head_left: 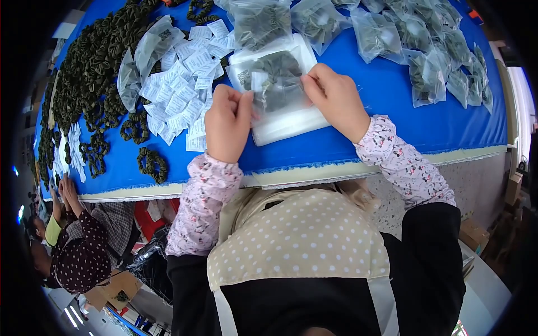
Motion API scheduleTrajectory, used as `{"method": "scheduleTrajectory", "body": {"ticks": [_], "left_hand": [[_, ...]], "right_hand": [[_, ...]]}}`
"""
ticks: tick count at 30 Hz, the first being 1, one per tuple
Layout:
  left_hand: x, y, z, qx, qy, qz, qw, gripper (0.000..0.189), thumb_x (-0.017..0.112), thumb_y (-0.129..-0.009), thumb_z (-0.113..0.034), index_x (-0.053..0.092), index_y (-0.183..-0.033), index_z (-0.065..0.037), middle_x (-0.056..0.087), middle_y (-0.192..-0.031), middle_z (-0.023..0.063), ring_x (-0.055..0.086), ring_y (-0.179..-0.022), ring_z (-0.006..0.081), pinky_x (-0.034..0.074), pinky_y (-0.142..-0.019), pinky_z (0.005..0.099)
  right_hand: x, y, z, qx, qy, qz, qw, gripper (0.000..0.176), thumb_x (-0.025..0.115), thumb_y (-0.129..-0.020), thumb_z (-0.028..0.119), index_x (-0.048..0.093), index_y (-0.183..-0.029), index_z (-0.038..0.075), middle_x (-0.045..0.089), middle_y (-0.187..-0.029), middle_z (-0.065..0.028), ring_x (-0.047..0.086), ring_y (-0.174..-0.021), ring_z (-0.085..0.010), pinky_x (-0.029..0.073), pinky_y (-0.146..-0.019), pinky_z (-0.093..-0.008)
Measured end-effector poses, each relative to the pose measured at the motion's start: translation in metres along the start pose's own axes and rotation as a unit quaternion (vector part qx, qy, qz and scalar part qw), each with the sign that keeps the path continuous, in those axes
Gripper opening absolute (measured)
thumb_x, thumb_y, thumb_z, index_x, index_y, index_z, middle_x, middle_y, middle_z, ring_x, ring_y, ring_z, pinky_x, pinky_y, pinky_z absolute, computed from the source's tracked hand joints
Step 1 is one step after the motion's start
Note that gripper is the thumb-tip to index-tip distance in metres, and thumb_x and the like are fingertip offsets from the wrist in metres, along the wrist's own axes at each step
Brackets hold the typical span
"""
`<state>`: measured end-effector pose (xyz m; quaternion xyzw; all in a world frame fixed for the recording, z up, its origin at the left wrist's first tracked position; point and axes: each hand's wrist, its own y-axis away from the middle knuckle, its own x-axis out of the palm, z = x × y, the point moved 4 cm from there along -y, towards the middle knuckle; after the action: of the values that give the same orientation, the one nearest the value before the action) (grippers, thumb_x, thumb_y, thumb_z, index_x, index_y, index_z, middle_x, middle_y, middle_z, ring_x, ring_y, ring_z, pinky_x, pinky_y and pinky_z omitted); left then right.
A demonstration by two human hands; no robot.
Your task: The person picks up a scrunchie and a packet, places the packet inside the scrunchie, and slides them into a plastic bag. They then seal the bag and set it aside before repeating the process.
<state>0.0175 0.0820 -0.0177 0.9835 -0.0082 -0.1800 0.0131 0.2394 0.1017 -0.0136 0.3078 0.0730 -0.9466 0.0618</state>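
My left hand (pixel 228 122) pinches the left edge of a frosted plastic bag (pixel 277 92), and my right hand (pixel 337 101) grips its right edge. Through the bag I make out a dark green scrunchie and a white label. Beneath it lies a stack of flat clear bags (pixel 291 131). Left of my left hand is a heap of white printed labels (pixel 180 96). A single dark green scrunchie (pixel 152 166) lies near the table's front edge.
Dark green scrunchies (pixel 98 64) are piled along the left of the blue table (pixel 386 92). Filled bags (pixel 428 47) cover the back right, and another filled bag (pixel 261 22) sits just beyond the stack. A co-worker (pixel 81 246) stands at the far left, hands at the table.
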Motion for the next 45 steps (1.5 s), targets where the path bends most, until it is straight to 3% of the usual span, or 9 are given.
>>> {"method": "scheduleTrajectory", "body": {"ticks": [5,10,17,26,29,31,34,42,45], "left_hand": [[0.013,-0.003,-0.025,0.118,-0.211,-0.110,0.964,0.018,0.062,-0.093,-0.002,0.050,-0.106,-0.003,0.063,-0.075,0.0094,0.057,-0.054,0.0212,0.047,-0.051,0.0320],[0.024,0.002,-0.016,0.210,-0.333,-0.170,0.904,0.025,0.062,-0.091,0.000,0.052,-0.113,-0.003,0.063,-0.091,0.0104,0.063,-0.070,0.0212,0.050,-0.059,0.0330],[0.016,0.010,-0.020,0.161,-0.217,-0.130,0.954,0.038,0.063,-0.088,0.006,0.052,-0.123,-0.003,0.057,-0.102,0.0110,0.059,-0.081,0.0191,0.051,-0.069,0.0312],[-0.010,0.012,-0.058,0.151,0.194,-0.129,0.961,0.041,0.068,-0.088,0.007,0.053,-0.125,-0.004,0.057,-0.107,0.0080,0.060,-0.087,0.0174,0.052,-0.076,0.0253],[-0.059,0.003,-0.044,0.180,0.025,-0.224,0.958,0.035,0.074,-0.088,-0.001,0.059,-0.120,-0.003,0.061,-0.106,0.0079,0.061,-0.088,0.0163,0.053,-0.076,0.0250],[-0.105,0.002,-0.028,0.206,-0.147,-0.284,0.925,0.026,0.078,-0.084,-0.007,0.065,-0.107,-0.005,0.063,-0.098,0.0075,0.062,-0.083,0.0163,0.054,-0.070,0.0286],[-0.168,0.006,0.000,0.185,-0.448,-0.319,0.814,0.025,0.078,-0.085,-0.017,0.066,-0.106,-0.008,0.067,-0.090,0.0045,0.064,-0.086,0.0234,0.052,-0.074,0.0366],[-0.221,-0.003,0.056,0.044,-0.562,-0.298,0.771,0.032,0.077,-0.087,-0.020,0.062,-0.113,-0.009,0.068,-0.089,0.0042,0.064,-0.085,0.0241,0.053,-0.074,0.0385],[-0.221,-0.009,0.061,0.011,-0.557,-0.288,0.779,0.033,0.076,-0.087,-0.021,0.061,-0.114,-0.009,0.069,-0.089,0.0043,0.065,-0.085,0.0234,0.053,-0.073,0.0373]], "right_hand": [[0.010,-0.018,0.001,-0.015,0.216,-0.034,0.976,0.018,0.064,-0.097,0.020,0.062,-0.097,0.002,0.068,-0.071,-0.0062,0.051,-0.056,-0.0157,0.042,-0.054,-0.0271],[0.007,-0.016,0.004,-0.089,0.169,-0.136,0.972,0.023,0.065,-0.097,0.023,0.063,-0.101,0.000,0.070,-0.081,-0.0103,0.057,-0.061,-0.0185,0.045,-0.056,-0.0288],[-0.006,-0.010,0.030,0.091,-0.087,-0.002,0.992,0.022,0.067,-0.096,0.021,0.064,-0.106,0.002,0.071,-0.093,-0.0096,0.064,-0.071,-0.0165,0.050,-0.063,-0.0287],[-0.015,0.001,0.048,0.154,-0.480,0.068,0.861,0.029,0.070,-0.094,0.018,0.067,-0.119,0.002,0.072,-0.099,-0.0052,0.061,-0.073,-0.0086,0.043,-0.056,-0.0207],[-0.055,-0.008,0.012,0.158,-0.559,-0.116,0.806,0.037,0.065,-0.100,0.028,0.064,-0.125,0.002,0.072,-0.105,-0.0085,0.050,-0.060,-0.0053,0.036,-0.050,-0.0185],[-0.092,-0.016,-0.006,0.006,-0.740,-0.012,0.673,0.048,0.056,-0.104,0.040,0.060,-0.131,0.000,0.071,-0.117,-0.0146,0.034,-0.051,-0.0022,0.028,-0.046,-0.0174],[-0.107,0.000,-0.008,0.047,-0.661,-0.077,0.745,0.056,0.049,-0.107,0.045,0.056,-0.136,-0.002,0.069,-0.123,-0.0191,0.023,-0.049,-0.0009,0.024,-0.044,-0.0172],[-0.052,0.007,0.012,0.101,-0.385,-0.093,0.912,0.029,0.061,-0.101,0.019,0.068,-0.119,-0.002,0.073,-0.113,-0.0155,0.025,-0.051,-0.0005,0.024,-0.044,-0.0172],[-0.019,-0.006,0.047,-0.001,-0.204,0.005,0.979,0.027,0.068,-0.095,0.014,0.070,-0.120,0.005,0.074,-0.112,-0.0103,0.048,-0.060,-0.0046,0.037,-0.054,-0.0181]]}}
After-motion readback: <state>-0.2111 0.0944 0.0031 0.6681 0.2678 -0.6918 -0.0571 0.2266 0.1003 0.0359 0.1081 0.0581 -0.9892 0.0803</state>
